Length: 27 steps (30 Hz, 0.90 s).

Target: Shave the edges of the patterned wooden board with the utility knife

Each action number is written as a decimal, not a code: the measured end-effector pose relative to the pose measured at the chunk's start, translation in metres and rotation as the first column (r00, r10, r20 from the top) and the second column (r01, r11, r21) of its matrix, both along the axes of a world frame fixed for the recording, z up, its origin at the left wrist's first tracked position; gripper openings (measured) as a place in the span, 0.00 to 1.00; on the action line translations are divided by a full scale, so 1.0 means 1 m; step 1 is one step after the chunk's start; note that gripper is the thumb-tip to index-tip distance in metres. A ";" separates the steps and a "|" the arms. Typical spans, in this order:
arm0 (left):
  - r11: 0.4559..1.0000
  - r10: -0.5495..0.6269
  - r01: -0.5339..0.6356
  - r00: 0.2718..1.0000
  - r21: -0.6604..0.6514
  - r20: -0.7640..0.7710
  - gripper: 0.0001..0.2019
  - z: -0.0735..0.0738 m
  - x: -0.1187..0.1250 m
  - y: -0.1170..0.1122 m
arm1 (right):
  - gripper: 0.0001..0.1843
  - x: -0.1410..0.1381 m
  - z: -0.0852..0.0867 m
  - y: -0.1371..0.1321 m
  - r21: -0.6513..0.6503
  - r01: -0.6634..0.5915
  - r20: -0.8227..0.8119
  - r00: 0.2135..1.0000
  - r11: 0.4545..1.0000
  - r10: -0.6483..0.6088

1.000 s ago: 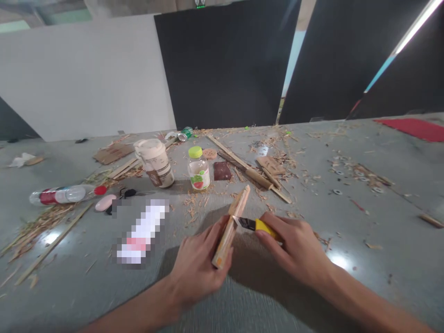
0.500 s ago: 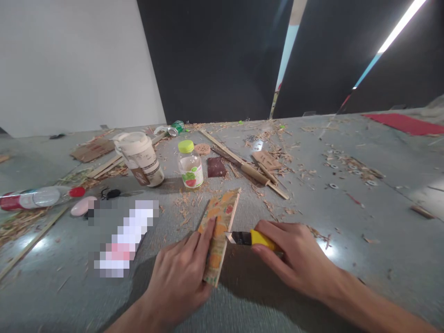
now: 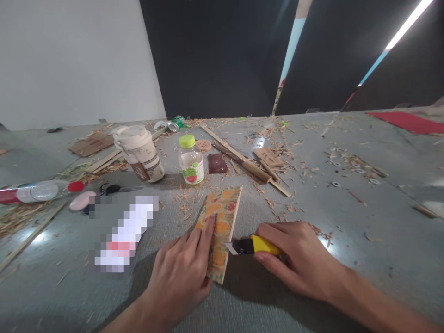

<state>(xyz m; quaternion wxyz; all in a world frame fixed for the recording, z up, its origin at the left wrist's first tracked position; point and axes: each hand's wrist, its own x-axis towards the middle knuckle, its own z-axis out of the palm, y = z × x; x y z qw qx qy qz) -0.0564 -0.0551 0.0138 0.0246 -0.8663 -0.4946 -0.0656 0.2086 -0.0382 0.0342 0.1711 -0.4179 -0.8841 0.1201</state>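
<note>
A flat wooden strip with an orange and red printed face (image 3: 224,217) lies on the grey table (image 3: 312,286) in front of me. My left hand (image 3: 180,273) presses down on its near left part, fingers stretched flat. My right hand (image 3: 298,259) is closed round a yellow utility knife (image 3: 251,245). The knife's blade tip sits at the strip's right edge, close to the near end.
Behind the strip stand a small bottle with a green cap (image 3: 190,159) and a tan lidded cup (image 3: 140,152). A dark sandpaper square (image 3: 217,163), wooden sticks (image 3: 249,166) and shavings lie around. At the left lie a plastic bottle (image 3: 34,190) and a pink object (image 3: 81,200).
The strip went from tilted up on edge in my left hand to lying flat, printed face up. My left fingers now rest on top of it. The knife stayed at its right edge.
</note>
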 end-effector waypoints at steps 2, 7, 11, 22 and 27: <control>1.000 -0.014 0.014 1.000 0.008 0.012 0.58 0.000 0.000 0.001 | 0.14 0.000 0.000 0.001 0.007 -0.007 0.001 1.000 1.000 0.007; 0.999 -0.034 0.032 0.999 0.040 0.033 0.57 -0.003 0.001 0.002 | 0.15 0.002 -0.001 0.004 0.065 0.006 0.034 0.999 0.998 -0.008; 0.999 -0.036 0.034 0.998 0.035 0.053 0.53 -0.006 -0.002 0.003 | 0.16 0.003 -0.003 0.005 0.151 0.028 0.051 0.998 0.988 -0.036; 0.995 -0.073 0.060 0.982 0.078 0.173 0.48 -0.004 -0.003 0.006 | 0.15 0.000 -0.005 0.006 0.264 0.077 0.011 0.997 0.961 -0.082; 0.989 -0.130 0.106 0.953 0.099 0.273 0.40 -0.006 -0.004 0.005 | 0.18 0.005 -0.005 0.012 0.260 0.198 -0.019 0.980 0.945 -0.200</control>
